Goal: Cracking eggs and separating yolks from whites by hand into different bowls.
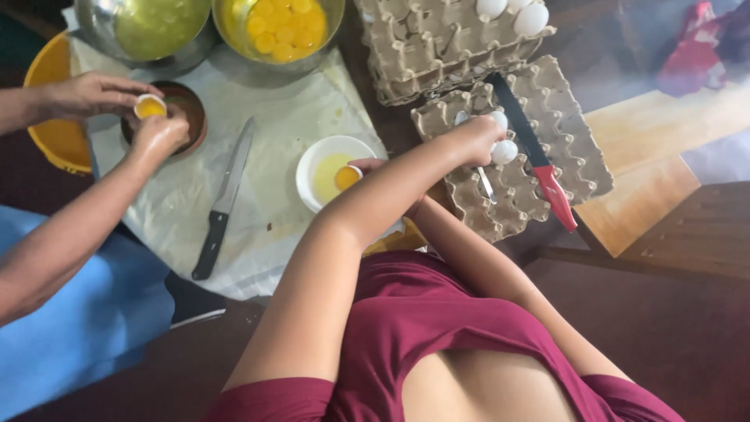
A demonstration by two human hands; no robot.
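My left hand (473, 141) reaches across my body to a grey cardboard egg tray (582, 148) and closes its fingers on a white egg (499, 120). A second white egg (505, 151) lies just beside it. My right arm passes under the left one. My right hand (375, 166) holds a half eggshell with a yolk in it (348, 177) over the rim of a small white bowl (314, 160) that holds some egg white.
A red-handled knife (549, 178) and a spoon (485, 184) lie on the tray. A black-handled knife (223, 205) rests on the white cloth (273, 117). Behind are a metal bowl of yolks (281, 27), a metal bowl of whites (156, 27) and stacked trays (437, 47). Another person's hands (152, 129) hold a yolk-filled shell over a brown bowl (193, 109).
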